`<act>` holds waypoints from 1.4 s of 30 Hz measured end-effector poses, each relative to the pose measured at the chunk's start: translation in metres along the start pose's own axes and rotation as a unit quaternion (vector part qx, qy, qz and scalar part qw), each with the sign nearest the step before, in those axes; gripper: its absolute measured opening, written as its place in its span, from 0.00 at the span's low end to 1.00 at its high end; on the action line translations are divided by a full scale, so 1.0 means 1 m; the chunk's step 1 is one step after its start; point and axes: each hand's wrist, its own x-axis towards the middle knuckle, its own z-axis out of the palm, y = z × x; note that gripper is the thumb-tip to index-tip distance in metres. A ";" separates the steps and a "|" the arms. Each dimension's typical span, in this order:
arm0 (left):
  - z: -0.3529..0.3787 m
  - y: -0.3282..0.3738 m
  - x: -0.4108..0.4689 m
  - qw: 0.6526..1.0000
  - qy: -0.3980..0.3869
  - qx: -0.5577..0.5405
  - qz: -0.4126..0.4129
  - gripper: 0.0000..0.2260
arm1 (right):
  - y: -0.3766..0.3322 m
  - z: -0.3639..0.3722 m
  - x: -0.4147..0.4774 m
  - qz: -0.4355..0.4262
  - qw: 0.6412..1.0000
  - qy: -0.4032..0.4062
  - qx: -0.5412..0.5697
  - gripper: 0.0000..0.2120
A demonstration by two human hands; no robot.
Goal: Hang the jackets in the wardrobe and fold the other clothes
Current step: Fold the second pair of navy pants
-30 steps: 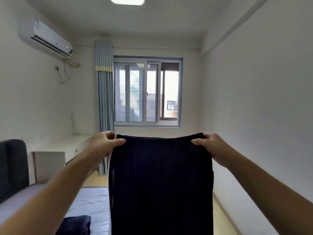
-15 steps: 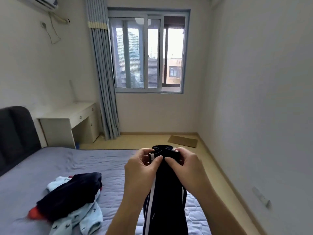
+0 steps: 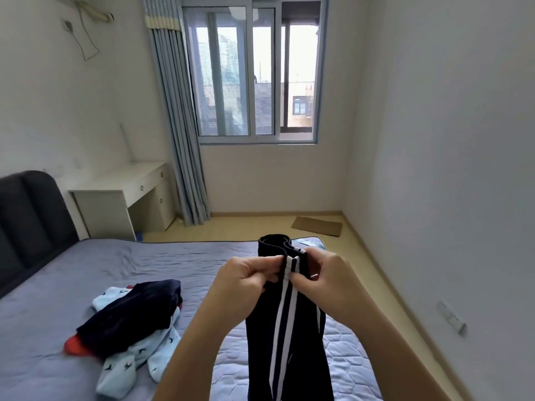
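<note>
Centrally, head view: left hand [image 3: 246, 285] and right hand [image 3: 327, 285] both pinch waistband of navy white-striped track pants [image 3: 301, 357], folded lengthwise, hanging toward 6 o'clock over grey-blue bed [image 3: 58, 285]. At 8 o'clock on bed, clothes pile [image 3: 130, 308]: navy garment atop light-blue patterned one.

My 2 hands, close together, pinching one garment

My left hand [image 3: 246, 282] and right hand [image 3: 327, 280] meet in front of me, fingers curled. Each pinches the top edge of the trousers [image 3: 304, 342] between thumb and fingertips, one hand on each side. Both bare forearms rise from the bottom of the view and angle inward toward each other.
</note>
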 end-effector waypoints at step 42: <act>-0.086 0.108 0.062 0.564 -0.283 0.609 0.481 0.11 | -0.041 -0.117 0.034 -0.368 0.901 -0.194 -0.127 0.18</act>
